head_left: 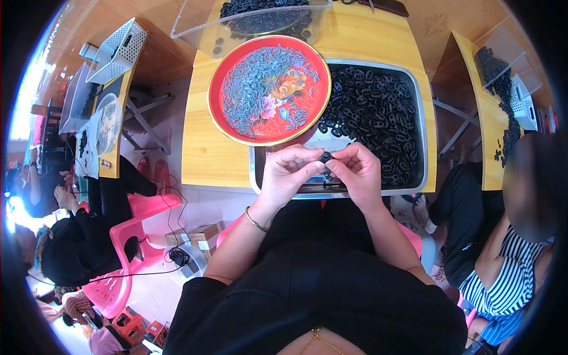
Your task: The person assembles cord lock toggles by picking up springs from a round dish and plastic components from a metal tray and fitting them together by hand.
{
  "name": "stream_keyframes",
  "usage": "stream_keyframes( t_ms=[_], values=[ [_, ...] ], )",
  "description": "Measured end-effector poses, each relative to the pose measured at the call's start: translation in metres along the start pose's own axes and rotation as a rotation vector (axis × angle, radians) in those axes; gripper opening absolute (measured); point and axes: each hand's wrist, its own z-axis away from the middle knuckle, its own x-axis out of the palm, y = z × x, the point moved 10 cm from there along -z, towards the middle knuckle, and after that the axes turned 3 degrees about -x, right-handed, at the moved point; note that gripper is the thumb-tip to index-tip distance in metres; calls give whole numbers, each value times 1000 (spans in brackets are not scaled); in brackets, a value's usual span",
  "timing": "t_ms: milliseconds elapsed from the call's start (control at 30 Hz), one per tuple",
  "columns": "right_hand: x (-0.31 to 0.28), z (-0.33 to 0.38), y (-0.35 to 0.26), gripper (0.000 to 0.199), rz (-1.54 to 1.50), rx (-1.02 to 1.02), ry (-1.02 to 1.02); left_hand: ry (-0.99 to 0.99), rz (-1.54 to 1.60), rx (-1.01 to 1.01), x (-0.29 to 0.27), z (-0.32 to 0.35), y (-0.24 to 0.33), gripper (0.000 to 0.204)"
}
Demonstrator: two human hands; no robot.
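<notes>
Both my hands meet over the near edge of a metal tray [424,130]. Between thumb and fingertips, my left hand [288,171] pinches a small black plastic part [325,157]. My right hand [358,173] closes on the same part from the other side. Whether a second small piece is in the fingers I cannot make out. Many black oval parts with holes [378,112] fill the right side of the tray. A red round dish [214,106] with a gold rim overlaps the tray's left corner. It holds many small grey pins [251,77] over a printed fish and flowers.
Behind the dish, a clear plastic bin [195,29] holds more black parts. At left stand a side table with a white basket [112,53] and a pink chair [127,236]. Another table [473,106] with black parts is at right. People sit on both sides.
</notes>
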Motion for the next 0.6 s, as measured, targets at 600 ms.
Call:
stream_keyframes(
  t_ms=[600],
  values=[
    [23, -3, -30, 43, 358, -182, -387, -118, 172, -189, 8, -2, -11, 25]
  ],
)
